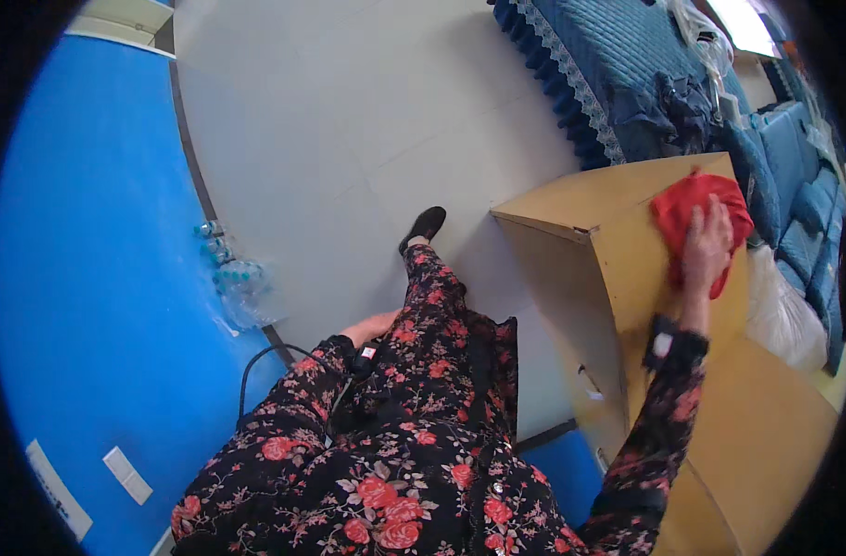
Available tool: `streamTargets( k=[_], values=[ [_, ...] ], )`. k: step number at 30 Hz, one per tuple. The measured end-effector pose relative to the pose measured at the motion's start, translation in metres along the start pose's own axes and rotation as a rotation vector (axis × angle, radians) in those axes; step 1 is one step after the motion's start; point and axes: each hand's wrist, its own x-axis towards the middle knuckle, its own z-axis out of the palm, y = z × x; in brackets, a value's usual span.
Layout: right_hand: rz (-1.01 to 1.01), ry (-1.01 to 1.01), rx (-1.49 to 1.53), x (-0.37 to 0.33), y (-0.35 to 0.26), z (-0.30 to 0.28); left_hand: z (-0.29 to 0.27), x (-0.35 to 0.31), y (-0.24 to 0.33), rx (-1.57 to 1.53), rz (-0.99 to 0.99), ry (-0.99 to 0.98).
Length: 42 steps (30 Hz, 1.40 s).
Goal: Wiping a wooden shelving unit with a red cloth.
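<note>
My right hand (709,239) presses a red cloth (684,215) onto the top of a yellow-brown wooden cabinet (624,264). Its fingers curve over the bunched fabric, and part of the cloth hangs out below the palm. A dark band with a pale patch is around that wrist. On the other side, my left hand (372,327) is low beside my thigh, against the flowered trousers. Its fingers are hidden, so I cannot see whether it holds anything.
Several clear plastic bottles (239,273) with teal caps lie in a bag along the blue wall (89,232). Beyond the cabinet are a blue quilted bed (618,56), a blue sofa (803,222) and a white plastic bag (782,304). Pale floor (303,111) stretches ahead.
</note>
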Motion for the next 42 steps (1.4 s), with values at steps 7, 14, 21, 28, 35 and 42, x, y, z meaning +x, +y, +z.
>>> streamTargets(
  k=[7,14,21,28,35,42],
  values=[
    [-0.073,-0.267,0.128,-0.111,-0.041,-0.075,0.001,0.021,-0.019,0.243,0.227,0.027],
    [0.28,-0.265,-0.158,-0.042,0.015,0.004,0.003,0.008,0.003,0.427,0.183,0.054],
    [-0.101,-0.08,0.159,-0.031,-0.122,-0.046,-0.034,0.001,-0.005,0.313,0.067,0.278],
    [-0.03,-0.302,0.201,-0.148,-0.053,-0.073,-0.047,0.019,0.018,0.235,0.222,0.436],
    [0.458,-0.164,-0.135,-0.069,-0.003,0.013,-0.035,0.023,0.038,0.378,0.344,0.396],
    [-0.046,-0.167,0.244,-0.121,-0.109,-0.066,-0.043,0.01,0.03,0.311,0.251,0.394]
  ],
)
